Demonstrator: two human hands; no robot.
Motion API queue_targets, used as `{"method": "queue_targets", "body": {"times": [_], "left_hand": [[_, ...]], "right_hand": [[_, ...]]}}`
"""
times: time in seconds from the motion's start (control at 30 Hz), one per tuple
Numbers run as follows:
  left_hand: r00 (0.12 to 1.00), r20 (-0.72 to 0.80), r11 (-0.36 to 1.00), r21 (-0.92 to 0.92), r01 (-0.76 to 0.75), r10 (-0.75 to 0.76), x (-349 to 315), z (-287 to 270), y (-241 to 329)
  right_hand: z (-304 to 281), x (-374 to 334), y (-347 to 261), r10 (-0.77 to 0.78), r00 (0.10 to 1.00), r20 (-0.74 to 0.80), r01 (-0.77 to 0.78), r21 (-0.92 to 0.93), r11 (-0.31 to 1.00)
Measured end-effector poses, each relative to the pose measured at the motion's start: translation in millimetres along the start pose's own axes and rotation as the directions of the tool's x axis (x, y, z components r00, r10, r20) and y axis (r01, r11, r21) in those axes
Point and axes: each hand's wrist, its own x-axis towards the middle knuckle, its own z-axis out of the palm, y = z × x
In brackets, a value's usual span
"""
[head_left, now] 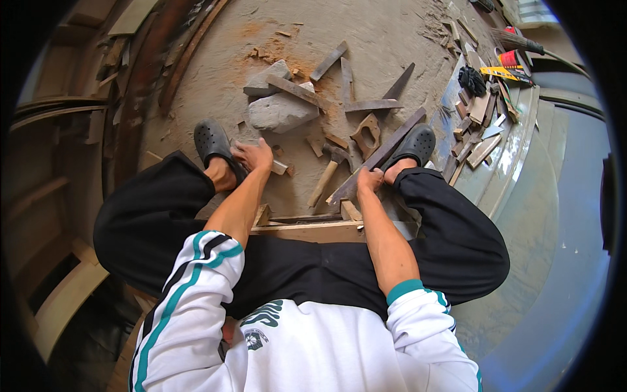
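My left hand is beside my left shoe, its thumb and fingers apart; I make out nothing held in it. Close to its wrist lies a short pale metal piece. The fingers of my right hand are closed on a long dark wood strip, which slants away toward my right shoe. Between my hands a hammer with a wooden handle lies on the floor. Beyond it is a brown wooden saw handle; a dark pointed blade shows farther off, partly covered by a wood piece.
Grey stone blocks with a wood stick across them stand ahead, near sawdust. A wooden frame edge is close before my lap. Wood offcuts, a black glove and a broom lie at right. Timber boards line the left.
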Motion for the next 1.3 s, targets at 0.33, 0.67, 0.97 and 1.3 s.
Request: {"method": "queue_targets", "body": {"times": [0.33,0.67,0.97,1.3], "left_hand": [[0.917,0.301,0.948,-0.094,0.303,-0.263,-28.2,-10.5,-24.9],[0.946,0.215,0.932,-0.219,0.288,-0.242,-10.6,-25.0,-18.9],[0.963,0.233,0.848,-0.476,0.233,-0.134,12.7,-16.0,-25.4],[0.977,0.209,0.887,-0.459,0.056,0.047,-0.7,-32.4,14.6]], "right_hand": [[12.4,-29.3,-69.4,-0.556,0.766,0.323,0.518,0.203,0.831],[38.7,-97.3,-98.0,-0.646,0.58,0.496,0.663,0.172,0.728],[45.7,-55.8,-191.5,-0.844,0.518,0.137,0.855,-0.099,0.509],[37.6,-24.0,-191.1,-0.704,0.541,0.459,0.783,0.03,0.621]]}}
